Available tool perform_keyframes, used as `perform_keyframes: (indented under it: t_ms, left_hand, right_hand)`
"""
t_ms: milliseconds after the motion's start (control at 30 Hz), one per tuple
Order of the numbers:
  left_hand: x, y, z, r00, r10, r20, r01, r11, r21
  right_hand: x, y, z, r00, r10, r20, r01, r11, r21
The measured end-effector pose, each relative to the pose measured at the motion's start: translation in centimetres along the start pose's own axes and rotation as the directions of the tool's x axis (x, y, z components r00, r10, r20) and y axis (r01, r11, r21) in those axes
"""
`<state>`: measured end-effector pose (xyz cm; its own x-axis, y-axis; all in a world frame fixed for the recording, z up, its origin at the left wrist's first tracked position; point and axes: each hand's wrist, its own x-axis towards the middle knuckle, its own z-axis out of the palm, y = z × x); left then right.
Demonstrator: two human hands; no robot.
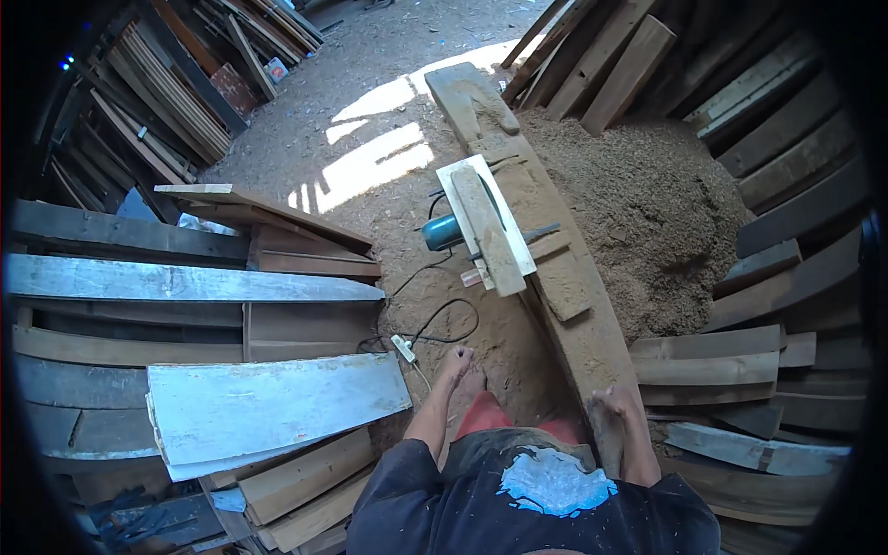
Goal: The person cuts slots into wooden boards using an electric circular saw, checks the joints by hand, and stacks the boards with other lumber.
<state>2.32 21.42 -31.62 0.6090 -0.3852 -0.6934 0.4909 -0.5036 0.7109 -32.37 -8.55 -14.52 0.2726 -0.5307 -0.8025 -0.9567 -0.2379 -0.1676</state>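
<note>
My left hand (457, 361) hangs low beside my bare leg and holds nothing that shows; its fingers look loose. Nearest to it are a white power socket (402, 348) and a dark cable (442, 310) on the dusty ground. My right hand (614, 403) rests empty at the near end of a long thick wooden beam (592, 347), fingers loosely apart. Mounted across the beam farther off is a power tool with a green motor housing (442, 232) and a pale flat table (504, 208). A narrow sawdust-covered board (488, 231) lies on that table.
A large sawdust heap (638, 222) lies right of the beam. Planks (629, 74) lean at the back right, and boards (708, 368) are stacked on the right. To my left are a wide whitish board (277, 407), a long pale plank (194, 279) and more stacked timber.
</note>
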Motion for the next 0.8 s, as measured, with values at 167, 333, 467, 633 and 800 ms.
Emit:
perform_keyframes:
  t_ms: [167,333,467,633,800]
  left_hand:
    - [9.1,5.2,-5.3,0.973,0.138,-0.183,-0.144,0.989,-0.022]
    - [16.4,11.8,-4.7,0.952,0.218,-0.216,-0.219,0.976,0.017]
    - [20.8,14.9,-2.6,0.956,0.284,-0.076,-0.287,0.958,-0.024]
    - [25.9,13.6,-3.3,0.928,0.327,-0.177,-0.294,0.937,0.187]
    - [28.5,13.7,-1.9,0.932,0.327,-0.154,-0.336,0.941,-0.034]
  right_hand:
    - [0.5,-2.9,2.6,0.992,0.086,-0.091,-0.085,0.996,0.006]
    - [2.6,1.6,6.8,0.888,-0.014,-0.460,-0.007,0.999,-0.044]
    - [0.8,1.4,6.2,0.896,0.003,-0.445,-0.006,1.000,-0.006]
    - [0.4,0.0,6.1,0.887,-0.012,-0.462,0.038,0.998,0.047]
    - [-0.5,-0.7,5.7,0.904,0.066,-0.423,-0.017,0.993,0.120]
